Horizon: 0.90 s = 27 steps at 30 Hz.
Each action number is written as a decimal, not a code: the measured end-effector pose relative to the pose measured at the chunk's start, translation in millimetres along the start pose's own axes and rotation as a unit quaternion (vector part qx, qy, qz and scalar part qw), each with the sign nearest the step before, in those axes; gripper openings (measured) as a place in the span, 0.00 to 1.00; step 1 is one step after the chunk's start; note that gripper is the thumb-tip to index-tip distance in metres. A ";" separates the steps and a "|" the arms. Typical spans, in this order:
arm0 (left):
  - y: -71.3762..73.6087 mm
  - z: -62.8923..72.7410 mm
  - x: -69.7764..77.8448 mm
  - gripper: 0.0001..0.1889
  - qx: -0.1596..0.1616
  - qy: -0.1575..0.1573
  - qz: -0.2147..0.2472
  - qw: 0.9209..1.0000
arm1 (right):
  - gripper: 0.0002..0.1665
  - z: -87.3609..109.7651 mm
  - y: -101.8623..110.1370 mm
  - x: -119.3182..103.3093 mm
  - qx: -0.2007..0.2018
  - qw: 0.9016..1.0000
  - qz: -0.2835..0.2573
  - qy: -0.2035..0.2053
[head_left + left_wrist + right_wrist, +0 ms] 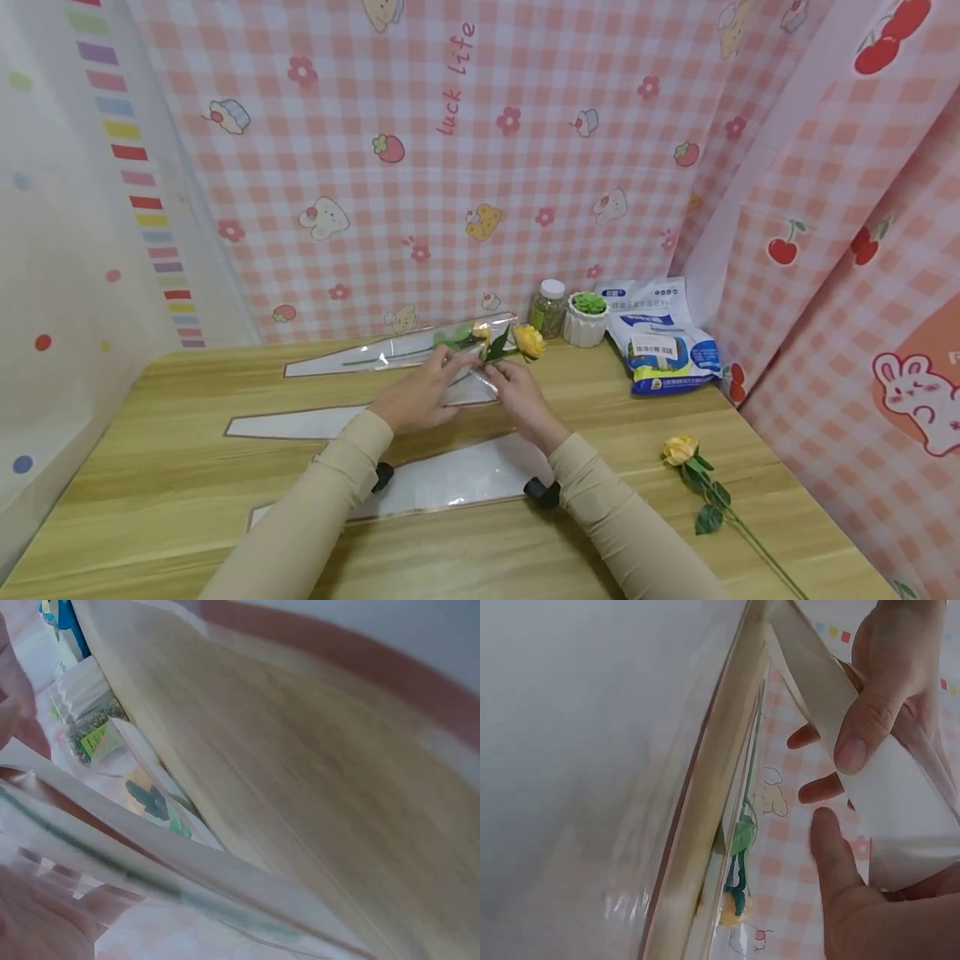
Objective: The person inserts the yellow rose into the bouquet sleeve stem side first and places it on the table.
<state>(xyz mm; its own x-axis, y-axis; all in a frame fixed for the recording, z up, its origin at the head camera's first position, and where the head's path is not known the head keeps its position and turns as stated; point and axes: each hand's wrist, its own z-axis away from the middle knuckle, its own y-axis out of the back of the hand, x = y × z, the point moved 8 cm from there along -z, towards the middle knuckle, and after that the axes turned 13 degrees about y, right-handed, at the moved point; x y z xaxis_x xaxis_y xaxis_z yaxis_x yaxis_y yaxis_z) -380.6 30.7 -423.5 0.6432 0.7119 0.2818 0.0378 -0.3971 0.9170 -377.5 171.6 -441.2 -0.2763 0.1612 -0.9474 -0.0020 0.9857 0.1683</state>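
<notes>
Above the back half of the table, my left hand (423,387) holds a clear-and-white flower sleeve (472,387), its thumb (859,742) on the white side and fingers behind. My right hand (525,404) grips the sleeve near its wide end, its thumb and fingertips partly hidden. A yellow artificial rose (529,340) sticks out past the fingertips, with a green leaf below its head. Through the film, the left wrist view shows a green stem (97,851) running along the sleeve.
Behind lies another sleeve (405,346) with a rose inside; a flat sleeve (465,479) lies in front. At the back right stand a jar (548,310), a potted succulent (587,321) and plastic bags (667,350). A loose yellow rose (681,450) lies at right.
</notes>
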 end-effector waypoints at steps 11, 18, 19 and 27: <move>7.7 0.1 -0.4 0.33 0.011 0.044 0.056 0.997 | 0.21 -4.6 16.5 2.4 0.152 0.980 -0.130 0.012; 11.3 0.9 -2.4 0.32 0.010 0.067 0.062 0.996 | 0.58 -0.7 21.3 -1.7 0.190 0.965 -0.183 0.008; 11.6 1.3 -2.9 0.32 0.009 0.070 0.064 0.995 | 0.60 0.0 23.1 -3.4 0.195 0.965 -0.174 0.017; 10.7 2.7 -10.3 0.39 -0.005 0.087 0.075 0.993 | 0.35 -1.9 26.1 -26.9 0.137 0.980 -0.027 0.140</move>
<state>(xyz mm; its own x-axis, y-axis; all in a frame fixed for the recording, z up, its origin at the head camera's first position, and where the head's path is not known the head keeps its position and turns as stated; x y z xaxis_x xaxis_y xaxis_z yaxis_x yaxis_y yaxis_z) -384.7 17.6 -417.4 0.4997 0.7345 0.4592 -0.0562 -0.5015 0.8633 -372.0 193.0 -410.8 -0.5365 0.1266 -0.8343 0.2244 0.9745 0.0035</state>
